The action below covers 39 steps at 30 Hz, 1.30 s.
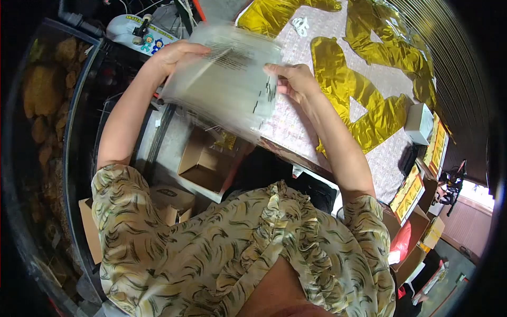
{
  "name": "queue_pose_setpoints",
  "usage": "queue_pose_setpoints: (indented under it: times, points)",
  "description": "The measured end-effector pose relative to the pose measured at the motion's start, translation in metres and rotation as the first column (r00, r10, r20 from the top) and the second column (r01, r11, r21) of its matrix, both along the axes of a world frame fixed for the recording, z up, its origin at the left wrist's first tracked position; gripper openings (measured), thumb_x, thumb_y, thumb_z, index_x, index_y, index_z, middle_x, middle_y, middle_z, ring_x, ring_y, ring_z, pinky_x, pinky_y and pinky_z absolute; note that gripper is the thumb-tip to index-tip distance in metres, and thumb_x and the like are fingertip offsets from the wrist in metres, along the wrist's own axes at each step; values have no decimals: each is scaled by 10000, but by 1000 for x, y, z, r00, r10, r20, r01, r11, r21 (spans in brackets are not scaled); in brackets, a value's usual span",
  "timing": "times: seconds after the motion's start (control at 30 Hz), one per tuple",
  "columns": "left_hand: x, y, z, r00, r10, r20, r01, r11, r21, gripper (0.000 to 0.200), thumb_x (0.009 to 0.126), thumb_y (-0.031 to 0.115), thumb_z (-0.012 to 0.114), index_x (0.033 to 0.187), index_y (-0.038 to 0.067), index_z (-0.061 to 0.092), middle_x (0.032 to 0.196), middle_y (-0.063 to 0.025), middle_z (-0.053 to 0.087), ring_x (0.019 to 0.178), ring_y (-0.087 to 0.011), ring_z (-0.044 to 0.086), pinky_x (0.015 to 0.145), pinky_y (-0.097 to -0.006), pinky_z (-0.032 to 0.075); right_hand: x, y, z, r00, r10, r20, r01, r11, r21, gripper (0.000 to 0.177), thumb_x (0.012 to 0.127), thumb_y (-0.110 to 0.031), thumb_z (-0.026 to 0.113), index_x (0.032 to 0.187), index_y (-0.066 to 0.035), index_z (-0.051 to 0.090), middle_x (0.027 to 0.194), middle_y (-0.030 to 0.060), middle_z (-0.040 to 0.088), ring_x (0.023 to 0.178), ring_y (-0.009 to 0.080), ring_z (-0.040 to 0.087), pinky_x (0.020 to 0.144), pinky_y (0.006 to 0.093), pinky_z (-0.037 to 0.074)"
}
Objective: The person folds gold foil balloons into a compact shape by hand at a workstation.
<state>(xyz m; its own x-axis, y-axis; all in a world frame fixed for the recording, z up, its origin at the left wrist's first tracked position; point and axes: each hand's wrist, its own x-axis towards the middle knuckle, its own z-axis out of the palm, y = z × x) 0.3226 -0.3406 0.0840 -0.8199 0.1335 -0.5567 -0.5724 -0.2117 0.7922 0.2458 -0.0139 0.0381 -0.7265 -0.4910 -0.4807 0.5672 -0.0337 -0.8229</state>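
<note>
I hold a clear plastic bag (222, 79) with black printed text between both hands, above the near edge of the table. The bag is blurred by motion. My left hand (177, 55) grips its far left edge. At the right edge my right hand (293, 80) pinches the bag. Flat gold foil balloons (364, 100) lie on the patterned tablecloth (296, 121) just beyond the bag.
A small white box (419, 122) sits at the table's right side beside yellow packets (409, 190). Open cardboard boxes (203, 161) stand on the floor below the table edge. A white board with cartoon figures (142, 34) lies at the upper left. Dark railing curves along the left.
</note>
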Motion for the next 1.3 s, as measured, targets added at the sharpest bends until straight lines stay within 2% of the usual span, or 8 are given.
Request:
queue_pose_setpoints:
  times: [0.5, 0.73, 0.8, 0.97, 1.03, 1.1, 1.17, 1.3]
  points:
    - [17, 8, -17, 990, 60, -128, -61, 998, -8, 408, 854, 38, 757, 1246, -30, 667, 1108, -105, 733, 950, -191, 719, 838, -345, 600, 14, -9, -8, 979, 102, -174, -69, 980, 189, 295, 848, -66, 801, 990, 150, 659, 811, 169, 708, 546, 176, 659, 422, 241, 530]
    - [18, 16, -22, 988, -7, -151, -51, 924, -379, 484, 862, 69, 777, 1316, -7, 629, 1144, -78, 728, 994, -165, 693, 880, -311, 556, 18, -5, -6, 895, 187, -406, -73, 957, 280, 279, 873, -104, 787, 910, 151, 679, 743, 140, 692, 575, 164, 661, 445, 276, 513]
    - [14, 17, -20, 933, -229, -278, -33, 714, -699, 523, 848, 139, 816, 1318, 6, 631, 1121, -80, 733, 986, -158, 689, 870, -299, 548, 14, 0, 2, 786, 397, -473, -119, 849, 515, 366, 870, -218, 809, 843, 133, 706, 696, 193, 703, 606, 243, 704, 531, 375, 544]
    - [16, 21, -22, 981, -101, -163, -48, 694, -719, 631, 794, 239, 879, 1318, -4, 624, 1121, -105, 730, 1034, -181, 677, 909, -323, 529, 7, 12, 21, 484, 701, -524, 33, 583, 812, 497, 815, -466, 820, 803, 22, 728, 829, 255, 723, 831, 421, 716, 784, 501, 569]
    - [17, 18, -24, 949, -273, -160, -72, 307, -949, 717, 800, 332, 877, 1358, -15, 590, 1228, -166, 692, 1143, -264, 658, 971, -355, 507, 4, 13, 25, 401, 656, -639, 221, 608, 763, 521, 848, -452, 805, 842, 63, 733, 752, 276, 691, 743, 418, 712, 721, 498, 555]
    - [28, 20, -28, 879, -294, -376, -346, 150, -926, 745, 809, 398, 856, 1371, -4, 580, 1276, -188, 666, 1195, -325, 631, 1007, -399, 488, -4, 6, 18, 464, 606, -646, 239, 617, 750, 560, 899, -459, 755, 1108, 58, 706, 1046, 293, 714, 955, 424, 704, 856, 489, 553]
    - [40, 33, -21, 743, -363, -563, -603, 3, -798, 776, 818, 465, 836, 1385, 7, 571, 1325, -209, 641, 1246, -385, 604, 1043, -443, 469, -22, -1, -17, -37, 400, -916, 477, 813, 335, 661, 961, -438, 689, 1395, 39, 545, 1417, 301, 551, 1288, 449, 550, 1087, 499, 443]
    - [88, 100, -4, 574, -718, -393, -477, 97, -874, 657, 929, 413, 717, 1449, 59, 528, 1514, -164, 506, 1398, -411, 460, 1134, -568, 356, -20, -27, -43, 173, 532, -829, 274, 782, 560, 713, 1024, -450, 578, 1525, 25, 399, 1581, 292, 370, 1496, 454, 301, 1229, 552, 231]
